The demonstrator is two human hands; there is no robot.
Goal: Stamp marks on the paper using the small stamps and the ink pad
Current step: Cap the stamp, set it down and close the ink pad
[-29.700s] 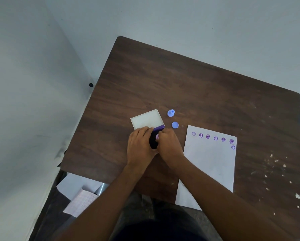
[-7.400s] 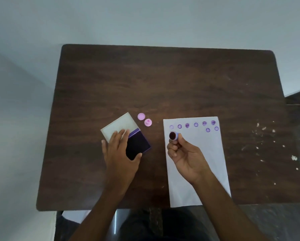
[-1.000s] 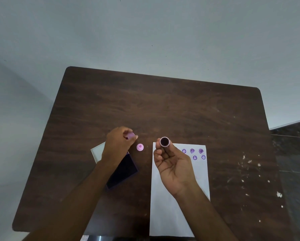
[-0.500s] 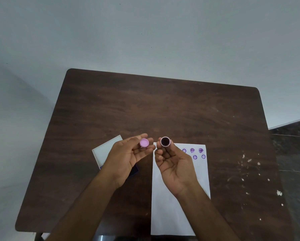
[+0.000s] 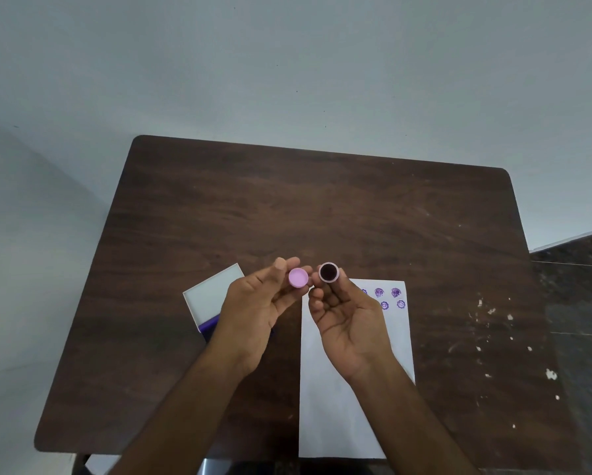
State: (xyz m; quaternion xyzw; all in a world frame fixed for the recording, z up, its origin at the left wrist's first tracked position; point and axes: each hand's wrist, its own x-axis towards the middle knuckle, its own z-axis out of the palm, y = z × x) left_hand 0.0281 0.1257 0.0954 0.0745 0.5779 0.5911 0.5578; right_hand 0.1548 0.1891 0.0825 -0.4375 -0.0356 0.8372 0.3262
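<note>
Ink pad (image 5: pixel 212 299) sits left of the paper (image 5: pixel 349 389) on the table (image 5: pixel 287 207); both hands are raised between them, cap (image 5: pixel 298 278) just left of stamp (image 5: pixel 329 272).

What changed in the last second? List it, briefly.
The left hand picked a pink cap off the table and raised it beside the inked stamp. The right hand kept holding that stamp, face up. The paper and ink pad stayed put.

Left hand (image 5: pixel 253 313) pinches a pink cap (image 5: pixel 298 278); right hand (image 5: pixel 347 318) holds a small stamp (image 5: pixel 329 272), inked face up, above the paper (image 5: pixel 342 406). Ink pad (image 5: pixel 212 298) lies open on the worktop (image 5: pixel 287 207).
</note>
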